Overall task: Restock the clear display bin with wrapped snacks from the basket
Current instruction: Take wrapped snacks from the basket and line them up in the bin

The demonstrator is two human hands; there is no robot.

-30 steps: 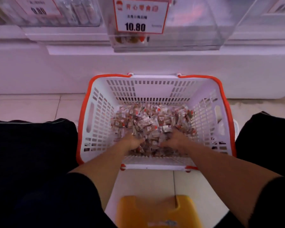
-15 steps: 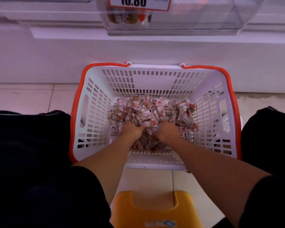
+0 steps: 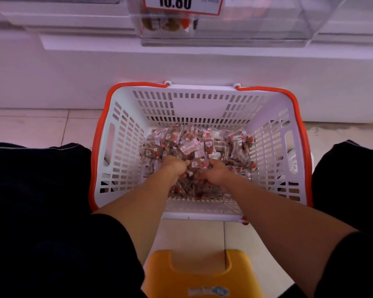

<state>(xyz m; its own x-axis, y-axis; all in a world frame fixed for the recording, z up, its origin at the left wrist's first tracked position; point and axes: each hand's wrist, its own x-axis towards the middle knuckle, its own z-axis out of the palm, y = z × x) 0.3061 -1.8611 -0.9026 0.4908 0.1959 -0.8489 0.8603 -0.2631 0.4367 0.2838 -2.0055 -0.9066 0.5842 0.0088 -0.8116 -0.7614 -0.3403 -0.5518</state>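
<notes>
- One yellow plastic stool (image 3: 202, 274) is being seen nearest, on the tiled floor (image 3: 30, 130) between two dark-clad knees.
- Two bare forearms are being reached forward from two black sleeves into one basket (image 3: 125, 147), white with an orange rim, which is being stood on the floor against the white shelf base (image 3: 73, 72).
- The left hand (image 3: 174, 167) is being curled around a clump of wrapped snacks (image 3: 202, 145); the right hand (image 3: 213, 173) is likewise being closed on snacks from the same heap, and the two hands are being held just beside each other.
- The snacks are being piled on the basket floor, too many and too jumbled to be counted.
- Farthest, one clear display bin (image 3: 256, 24) is being shown on the shelf above, with a few snacks visible at its left end behind one price tag (image 3: 181, 5) reading 10.80.
</notes>
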